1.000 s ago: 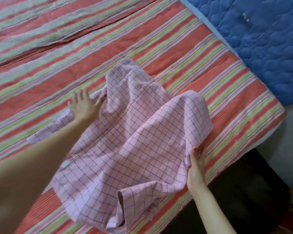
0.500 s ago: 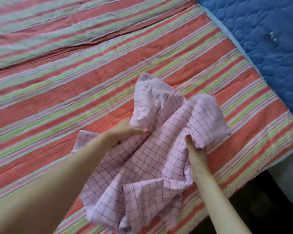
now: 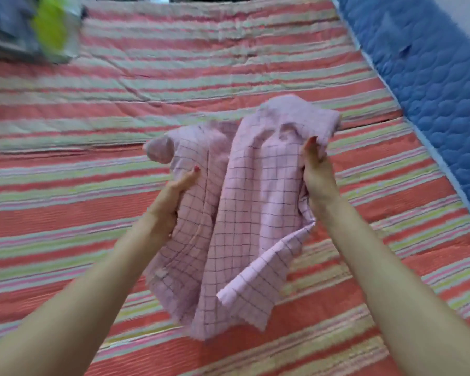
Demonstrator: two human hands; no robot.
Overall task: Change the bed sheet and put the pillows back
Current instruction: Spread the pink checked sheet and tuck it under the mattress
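The pink checked cloth [image 3: 244, 213] hangs bunched at the centre of the frame, lifted above the striped bed sheet [image 3: 92, 207], which fills most of the picture. The left hand [image 3: 171, 202] grips the cloth's left side, thumb laid across the fabric. The right hand [image 3: 316, 175] grips the upper right part, fingers curled into the folds. A blue quilted cover [image 3: 432, 63] occupies the upper right of the frame. A blurred yellow-green object [image 3: 50, 31] sits at upper left.
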